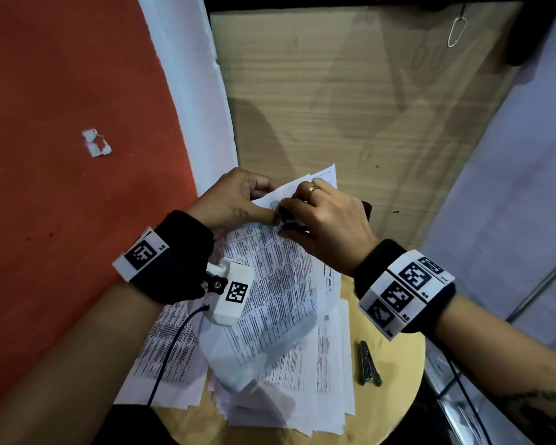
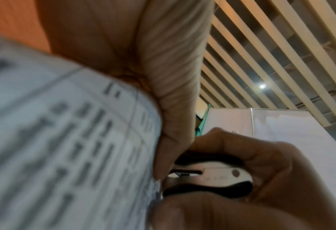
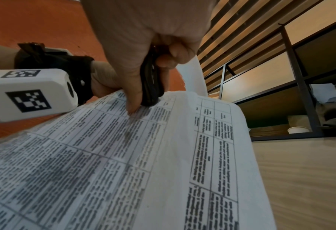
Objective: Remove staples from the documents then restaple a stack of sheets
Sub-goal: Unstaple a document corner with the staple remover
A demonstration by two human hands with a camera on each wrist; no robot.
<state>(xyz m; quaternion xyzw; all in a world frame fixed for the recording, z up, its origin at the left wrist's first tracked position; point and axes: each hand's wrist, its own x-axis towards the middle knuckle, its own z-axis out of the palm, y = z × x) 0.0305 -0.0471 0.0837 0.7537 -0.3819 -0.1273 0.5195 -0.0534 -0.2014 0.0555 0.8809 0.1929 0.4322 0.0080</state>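
Observation:
A printed document (image 1: 270, 284) with table text is lifted off a pile of sheets (image 1: 318, 380) on a round wooden table (image 1: 395, 390). My left hand (image 1: 238, 200) pinches its top corner, thumb against the paper (image 2: 65, 140). My right hand (image 1: 321, 216) grips a black and silver staple remover (image 2: 212, 175) and squeezes it at that same corner, by the left thumb. In the right wrist view the staple remover (image 3: 150, 84) shows as a dark shape pressed to the page (image 3: 143, 155). The staple itself is hidden.
A small metal stapler (image 1: 368, 364) lies on the table's right side. More printed sheets spread under my left wrist. A wooden panel (image 1: 350, 107) stands behind the table, a red floor (image 1: 61, 155) lies to the left, and a scrap of paper (image 1: 96, 142) is on it.

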